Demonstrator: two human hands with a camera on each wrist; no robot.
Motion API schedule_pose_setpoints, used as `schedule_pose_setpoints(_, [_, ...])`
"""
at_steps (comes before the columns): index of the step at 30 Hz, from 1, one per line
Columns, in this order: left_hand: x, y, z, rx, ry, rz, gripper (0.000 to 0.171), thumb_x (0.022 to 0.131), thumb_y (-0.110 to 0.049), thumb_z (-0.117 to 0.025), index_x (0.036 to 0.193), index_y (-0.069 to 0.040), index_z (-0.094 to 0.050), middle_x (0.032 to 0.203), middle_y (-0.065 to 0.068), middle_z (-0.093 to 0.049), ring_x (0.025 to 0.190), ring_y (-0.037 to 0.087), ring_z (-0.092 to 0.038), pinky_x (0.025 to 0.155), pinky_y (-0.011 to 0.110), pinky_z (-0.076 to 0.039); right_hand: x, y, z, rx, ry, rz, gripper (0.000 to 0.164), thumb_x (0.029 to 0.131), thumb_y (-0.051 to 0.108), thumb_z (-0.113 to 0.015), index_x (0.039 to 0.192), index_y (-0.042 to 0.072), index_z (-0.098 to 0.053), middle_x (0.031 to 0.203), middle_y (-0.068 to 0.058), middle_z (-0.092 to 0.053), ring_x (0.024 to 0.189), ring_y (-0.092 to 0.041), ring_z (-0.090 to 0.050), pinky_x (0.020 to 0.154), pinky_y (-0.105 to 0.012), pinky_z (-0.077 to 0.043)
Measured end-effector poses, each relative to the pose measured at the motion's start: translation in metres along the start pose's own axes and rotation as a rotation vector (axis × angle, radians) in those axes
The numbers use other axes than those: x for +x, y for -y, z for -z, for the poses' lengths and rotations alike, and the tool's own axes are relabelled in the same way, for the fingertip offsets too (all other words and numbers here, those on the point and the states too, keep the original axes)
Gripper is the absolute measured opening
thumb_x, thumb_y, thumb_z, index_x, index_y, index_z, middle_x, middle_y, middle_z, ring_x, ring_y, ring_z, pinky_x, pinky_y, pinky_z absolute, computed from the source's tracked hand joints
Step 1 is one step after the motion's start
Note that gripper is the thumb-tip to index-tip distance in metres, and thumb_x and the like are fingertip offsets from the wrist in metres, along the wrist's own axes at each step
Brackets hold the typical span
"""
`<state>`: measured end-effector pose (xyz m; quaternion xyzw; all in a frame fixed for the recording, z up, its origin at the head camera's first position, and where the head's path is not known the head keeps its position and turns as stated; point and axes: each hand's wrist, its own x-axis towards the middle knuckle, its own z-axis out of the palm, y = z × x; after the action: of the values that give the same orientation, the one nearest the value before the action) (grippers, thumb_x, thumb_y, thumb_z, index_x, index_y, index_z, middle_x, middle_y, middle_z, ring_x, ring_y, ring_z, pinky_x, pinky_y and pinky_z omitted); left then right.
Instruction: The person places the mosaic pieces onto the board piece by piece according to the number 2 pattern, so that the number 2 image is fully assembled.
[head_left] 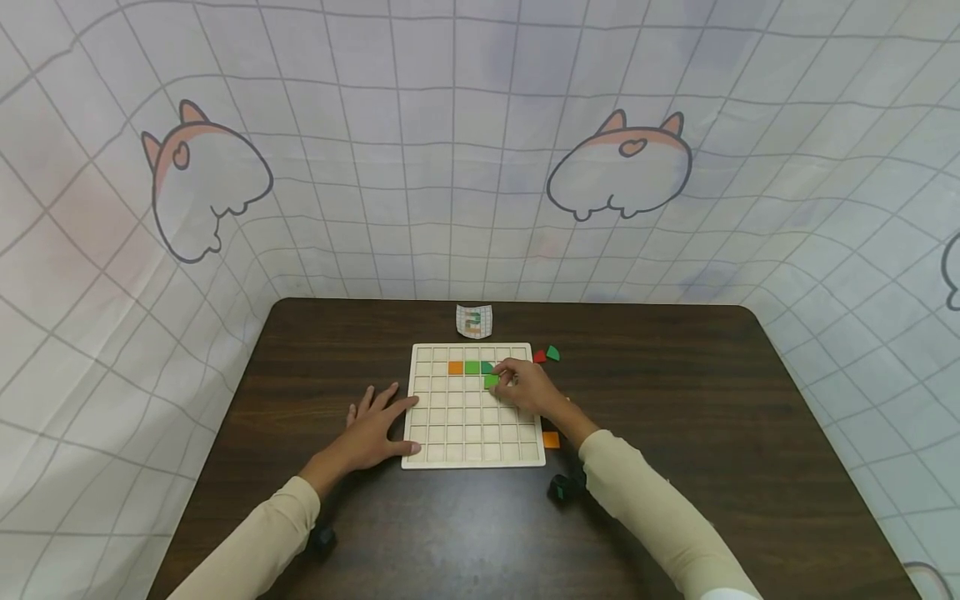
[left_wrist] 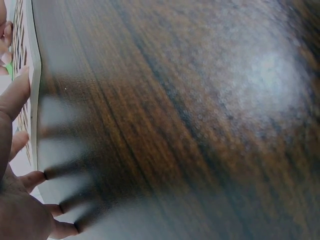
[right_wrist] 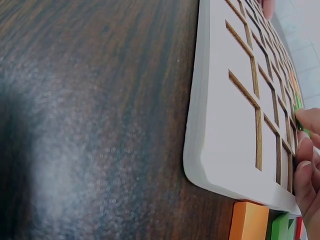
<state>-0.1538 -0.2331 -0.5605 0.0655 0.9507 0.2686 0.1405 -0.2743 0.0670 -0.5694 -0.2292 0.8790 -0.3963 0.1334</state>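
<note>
A cream grid board [head_left: 472, 459] lies on the dark wooden table. In its upper rows sit an orange square tile [head_left: 455, 367], a green square tile [head_left: 472, 367] and a dark green tile [head_left: 486, 367] with a curved edge. My right hand [head_left: 528, 387] reaches over the board's right side, its thumb and index finger pinching a light green tile [head_left: 491, 381] just below the dark green one. At the board's left edge, my left hand [head_left: 371, 429] lies with fingers spread; its thumb and index fingertip touch the rim, while other fingertips rest on the table in the left wrist view.
Behind the board lies a small card [head_left: 474, 322] printed with a coloured grid figure. Right of the board are a red piece [head_left: 539, 357], a green quarter-round piece [head_left: 553, 353] and an orange tile [head_left: 551, 439]. A white gridded curtain [head_left: 420, 192] surrounds the table.
</note>
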Motion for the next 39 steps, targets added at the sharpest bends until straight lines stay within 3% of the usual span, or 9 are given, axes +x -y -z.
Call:
schedule_pose_setpoints(15, [-0.0004,-0.0004,-0.0009,0.002,-0.005,-0.002,0.084,0.084,-0.051,-0.078,0.154,-0.025,-0.041,0.167,0.016,-0.018,0.151,0.054,-0.003,0.110,0.080,-0.007,0.0019,-0.0005,-0.0017,-0.060,0.002,-0.004,0.023,0.095,0.022,-0.071,0.116,0.012,-0.072,0.088,0.001,-0.068,0.073,-0.012,-0.055,0.070,-0.029,-0.046])
schedule_pose_setpoints(39, [0.0000,0.0014,-0.0012,0.004,-0.007,-0.009,0.084,0.084,-0.052,-0.077,0.155,-0.026,-0.041,0.167,0.016,-0.017,0.152,0.053,-0.003,0.109,0.080,-0.008,0.0028,0.0009,-0.0004,-0.070,0.014,0.017,0.024,0.095,0.022,-0.071,0.115,0.009,-0.072,0.088,-0.001,-0.069,0.072,-0.012,-0.055,0.068,-0.028,-0.046])
